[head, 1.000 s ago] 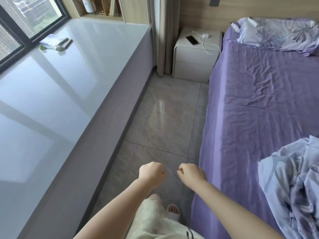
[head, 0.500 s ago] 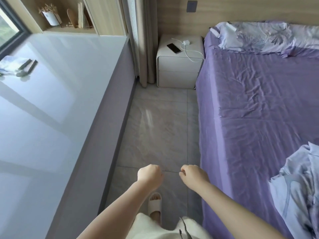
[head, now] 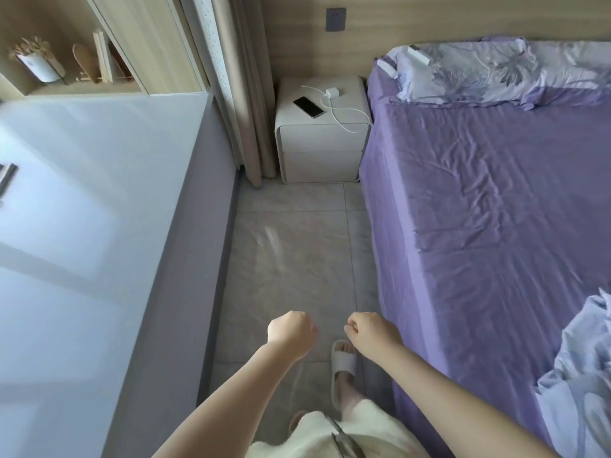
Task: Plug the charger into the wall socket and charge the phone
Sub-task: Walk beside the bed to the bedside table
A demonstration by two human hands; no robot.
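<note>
Both hands, left hand (head: 291, 332) and right hand (head: 372, 335), are loosely fisted, empty. Charger (head: 332, 92) lies near the nightstand's (head: 317, 140) back edge beside the phone (head: 308, 107): likely light, rigid; grip its body. Cable (head: 347, 119) looks limp. Wall socket (head: 335, 19) above.

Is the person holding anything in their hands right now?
No. Both the left hand and the right hand are curled into loose fists with nothing in them. The charger and phone lie untouched on the nightstand.

Black phone (head: 308, 107) flat beside white charger (head: 332, 92); socket (head: 335, 19) above.
</note>
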